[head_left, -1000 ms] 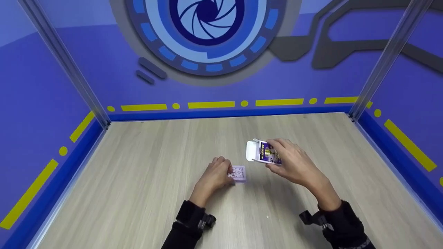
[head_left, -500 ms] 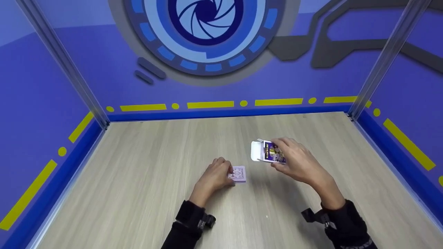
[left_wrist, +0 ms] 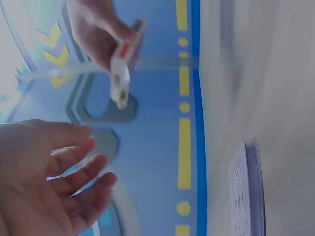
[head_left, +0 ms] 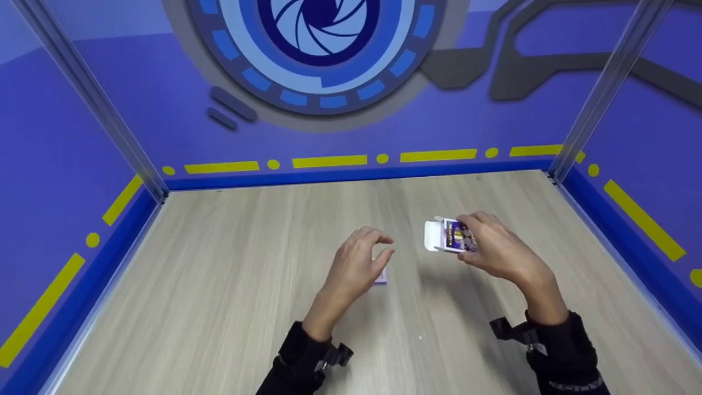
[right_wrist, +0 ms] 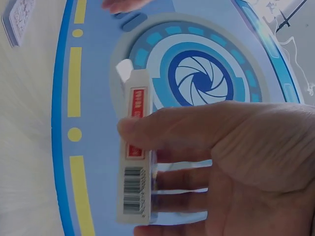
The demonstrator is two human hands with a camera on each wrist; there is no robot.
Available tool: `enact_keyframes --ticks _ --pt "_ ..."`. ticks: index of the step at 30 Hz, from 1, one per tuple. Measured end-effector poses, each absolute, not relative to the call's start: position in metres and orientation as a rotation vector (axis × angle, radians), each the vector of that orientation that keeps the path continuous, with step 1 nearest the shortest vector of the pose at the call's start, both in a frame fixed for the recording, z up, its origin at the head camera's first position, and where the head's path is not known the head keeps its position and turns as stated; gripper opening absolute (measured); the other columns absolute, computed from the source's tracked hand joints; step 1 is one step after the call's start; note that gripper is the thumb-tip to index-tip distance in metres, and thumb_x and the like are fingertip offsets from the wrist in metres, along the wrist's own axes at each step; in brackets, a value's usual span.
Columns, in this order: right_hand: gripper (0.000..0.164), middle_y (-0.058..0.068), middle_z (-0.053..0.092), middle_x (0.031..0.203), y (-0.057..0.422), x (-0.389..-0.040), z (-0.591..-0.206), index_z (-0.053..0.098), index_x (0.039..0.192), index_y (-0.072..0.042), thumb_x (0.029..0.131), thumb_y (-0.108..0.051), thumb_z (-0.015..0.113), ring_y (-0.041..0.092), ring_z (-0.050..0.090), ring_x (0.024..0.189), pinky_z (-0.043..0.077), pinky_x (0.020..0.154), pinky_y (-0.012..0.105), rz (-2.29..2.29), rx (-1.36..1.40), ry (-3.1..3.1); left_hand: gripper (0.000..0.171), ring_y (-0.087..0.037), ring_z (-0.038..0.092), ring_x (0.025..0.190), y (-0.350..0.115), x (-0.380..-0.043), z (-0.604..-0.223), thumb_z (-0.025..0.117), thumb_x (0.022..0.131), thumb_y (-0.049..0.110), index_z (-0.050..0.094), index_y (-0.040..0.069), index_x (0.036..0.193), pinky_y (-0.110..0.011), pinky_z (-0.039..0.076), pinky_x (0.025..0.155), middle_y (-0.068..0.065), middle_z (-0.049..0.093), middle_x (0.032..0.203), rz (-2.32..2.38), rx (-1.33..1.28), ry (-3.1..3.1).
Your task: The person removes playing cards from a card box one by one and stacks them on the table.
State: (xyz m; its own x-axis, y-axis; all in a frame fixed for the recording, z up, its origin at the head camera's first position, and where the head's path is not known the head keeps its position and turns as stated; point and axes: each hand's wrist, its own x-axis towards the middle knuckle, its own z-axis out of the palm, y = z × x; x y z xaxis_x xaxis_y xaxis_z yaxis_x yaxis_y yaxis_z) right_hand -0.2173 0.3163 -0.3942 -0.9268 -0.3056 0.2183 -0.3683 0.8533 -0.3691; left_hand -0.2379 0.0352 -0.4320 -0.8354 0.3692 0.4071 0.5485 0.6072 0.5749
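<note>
My right hand (head_left: 502, 249) holds a card box (head_left: 458, 235) above the table, pinched between thumb and fingers. The box's white end flap (head_left: 432, 236) stands out toward the left. Its narrow side, with a red label and a barcode, faces the right wrist view. On the table lies a deck of playing cards (left_wrist: 241, 196) with a patterned back. In the head view my left hand (head_left: 356, 260) hides most of the deck. That hand is raised above the cards, fingers loosely bent and apart, with nothing between them.
A light wood-grain table (head_left: 247, 263) lies under both hands. Blue printed panels (head_left: 340, 131) with yellow dashes close it in at the back and on both sides. Metal posts (head_left: 598, 99) stand at the back corners.
My left hand has let go of the card deck and lifted off it. My right hand has carried the box to the right. The head view has shifted slightly.
</note>
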Motion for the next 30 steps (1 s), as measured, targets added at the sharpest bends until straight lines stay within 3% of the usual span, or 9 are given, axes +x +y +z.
enact_keyframes --ticks 5,9,23,30 --pt "0.066 0.025 0.060 0.122 0.311 -0.211 -0.388 0.057 0.135 0.008 0.079 -0.008 0.089 0.035 0.059 0.104 0.051 0.087 0.054 0.582 0.526 -2.894 0.006 -0.010 0.066 0.091 0.054 -0.225 -0.424 0.071 0.098 0.013 0.074 0.009 0.102 -0.024 0.055 0.077 0.000 0.071 0.097 -1.273 -0.798 -2.422" --pt "0.067 0.022 0.061 0.120 0.303 -0.206 -0.386 0.059 0.133 0.007 0.076 -0.007 0.092 0.034 0.059 0.103 0.052 0.086 0.052 0.541 0.547 -2.889 0.005 -0.006 0.065 0.086 0.063 -0.226 -0.430 0.072 0.097 0.009 0.070 0.007 0.101 -0.022 0.055 0.073 0.000 0.070 0.094 -1.431 -0.806 -2.377" --pt "0.067 0.018 0.063 0.115 0.283 -0.198 -0.386 0.062 0.127 0.005 0.069 -0.002 0.095 0.032 0.059 0.103 0.054 0.085 0.048 0.442 0.689 -2.803 0.016 -0.005 0.062 0.080 0.089 -0.230 -0.437 0.076 0.091 0.003 0.064 0.007 0.100 -0.021 0.053 0.071 0.000 0.067 0.091 -1.541 -0.672 -2.402" --pt "0.066 0.017 0.062 0.116 0.283 -0.197 -0.389 0.062 0.126 0.004 0.068 -0.002 0.095 0.033 0.060 0.104 0.053 0.087 0.049 0.435 0.712 -2.785 0.021 -0.004 0.063 0.078 0.096 -0.228 -0.438 0.082 0.088 0.014 0.062 0.014 0.097 -0.024 0.051 0.072 0.006 0.067 0.089 -1.423 -0.528 -2.544"
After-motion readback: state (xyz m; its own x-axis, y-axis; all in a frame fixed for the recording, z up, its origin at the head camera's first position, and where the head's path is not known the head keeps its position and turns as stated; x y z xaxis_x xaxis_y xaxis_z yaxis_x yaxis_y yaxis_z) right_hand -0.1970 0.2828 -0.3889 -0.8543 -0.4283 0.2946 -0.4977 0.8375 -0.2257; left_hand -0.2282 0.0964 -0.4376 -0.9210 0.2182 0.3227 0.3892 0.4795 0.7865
